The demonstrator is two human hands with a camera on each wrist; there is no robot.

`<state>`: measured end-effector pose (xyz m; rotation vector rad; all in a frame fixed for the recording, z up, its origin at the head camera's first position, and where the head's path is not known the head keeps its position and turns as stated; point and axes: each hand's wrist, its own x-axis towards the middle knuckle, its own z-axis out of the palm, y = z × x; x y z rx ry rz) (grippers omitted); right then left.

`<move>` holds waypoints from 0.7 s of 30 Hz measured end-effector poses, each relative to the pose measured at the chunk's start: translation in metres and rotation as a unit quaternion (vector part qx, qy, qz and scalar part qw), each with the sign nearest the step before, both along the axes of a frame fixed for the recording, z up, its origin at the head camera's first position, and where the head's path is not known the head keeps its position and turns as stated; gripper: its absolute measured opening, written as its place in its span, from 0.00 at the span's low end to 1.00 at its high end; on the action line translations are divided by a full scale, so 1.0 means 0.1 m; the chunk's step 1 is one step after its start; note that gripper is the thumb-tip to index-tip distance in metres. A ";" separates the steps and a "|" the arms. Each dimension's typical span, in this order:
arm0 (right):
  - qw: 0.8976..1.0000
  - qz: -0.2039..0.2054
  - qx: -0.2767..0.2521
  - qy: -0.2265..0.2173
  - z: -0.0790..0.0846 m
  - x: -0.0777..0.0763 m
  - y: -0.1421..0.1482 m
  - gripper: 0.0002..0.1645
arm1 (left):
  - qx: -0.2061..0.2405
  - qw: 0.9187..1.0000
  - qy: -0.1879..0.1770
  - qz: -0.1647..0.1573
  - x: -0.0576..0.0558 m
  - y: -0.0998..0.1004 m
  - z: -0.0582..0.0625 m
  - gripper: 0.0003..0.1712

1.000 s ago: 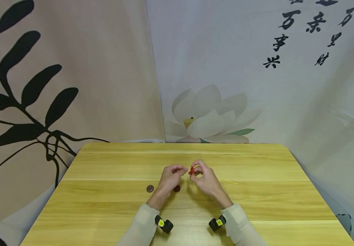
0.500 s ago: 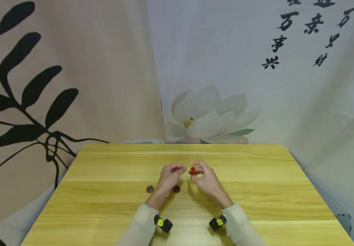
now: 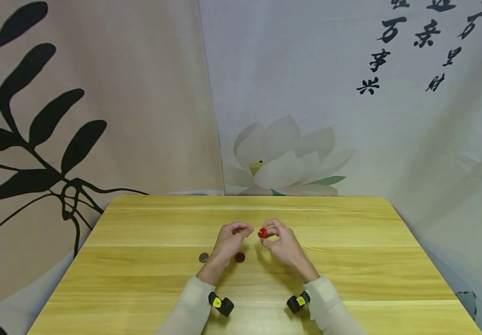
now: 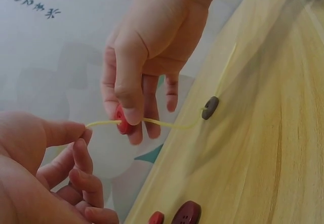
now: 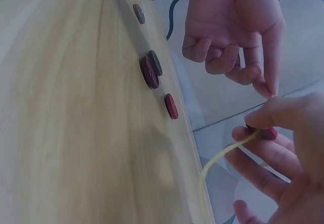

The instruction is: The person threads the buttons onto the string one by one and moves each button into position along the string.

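Note:
Between the thumb and finger of my right hand (image 3: 283,244) is a red button (image 3: 262,233), held up over the table. A yellow string (image 4: 169,126) passes through it. On the other side, my left hand (image 3: 229,241) pinches the string close to its end, with a short stretch visible between the fingertips and the button. Farther along the string, a grey-brown button (image 4: 210,107) is threaded on it near the tabletop. The string's tail lies on the table beyond my right hand. Both hands face each other, a small gap apart.
On the wooden table (image 3: 140,288), a dark red button (image 5: 149,72) lies against a dark grey one (image 5: 156,63). A red button (image 5: 171,106) sits nearby, and a brown button (image 5: 139,13) lies farther off. A printed cloth hangs behind the table.
The red button has turned in my right fingers, from edge-on to showing its face in the head view. My left hand has shifted very slightly left; the string stays in its pinch.

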<state>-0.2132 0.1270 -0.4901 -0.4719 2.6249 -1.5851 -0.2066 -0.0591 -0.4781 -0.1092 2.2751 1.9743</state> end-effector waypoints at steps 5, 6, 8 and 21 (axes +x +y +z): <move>1.000 -0.007 0.010 0.016 -0.01 -0.02 0.02 0.17 | -0.002 1.000 0.001 -0.004 -0.01 0.00 -0.01 0.14; 1.000 -0.010 0.012 0.017 -0.01 -0.02 0.02 0.17 | -0.003 1.000 0.001 -0.004 -0.01 0.00 -0.01 0.15; 1.000 -0.014 0.016 0.023 -0.01 -0.03 0.04 0.17 | -0.002 1.000 0.000 -0.005 -0.01 0.00 -0.01 0.15; 0.999 -0.014 0.041 0.021 -0.07 -0.08 0.16 0.16 | 0.005 1.000 -0.003 -0.005 0.00 0.01 0.01 0.13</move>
